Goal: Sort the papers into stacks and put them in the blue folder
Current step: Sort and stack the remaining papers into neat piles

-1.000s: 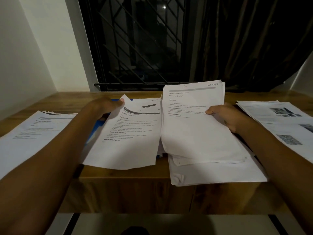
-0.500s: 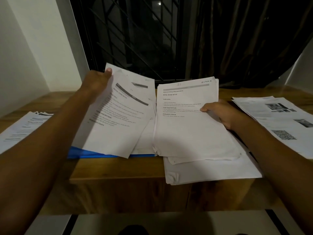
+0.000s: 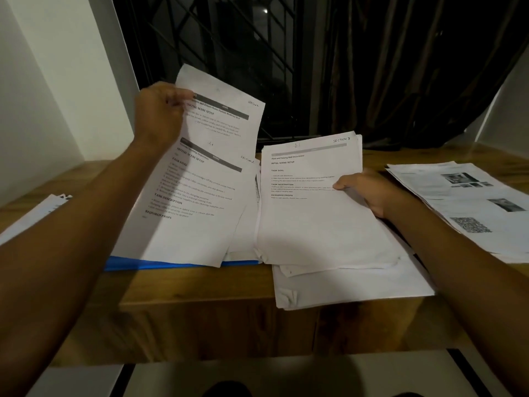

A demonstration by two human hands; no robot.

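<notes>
My left hand point(image 3: 160, 116) grips the top edge of a printed sheet point(image 3: 226, 116) and holds it lifted and tilted above the desk. Under it lies another printed sheet point(image 3: 189, 213) on top of the blue folder point(image 3: 160, 263), of which only the front edge shows. My right hand point(image 3: 369, 190) holds the right edge of a stack of papers point(image 3: 312, 224) headed "SECTION 3", thumb on top. That stack rests on more white sheets point(image 3: 357, 285) that overhang the desk's front edge.
A pile of papers with photos and a QR code point(image 3: 472, 207) lies at the right. Another paper pile point(image 3: 34, 216) sits at the far left. The wooden desk point(image 3: 200, 287) ends at a barred window point(image 3: 223, 53) and a dark curtain point(image 3: 400, 67).
My left hand has raised its sheet from lying over the folder to high above the desk, uncovering another sheet beneath. My right hand and its stack have stayed put.
</notes>
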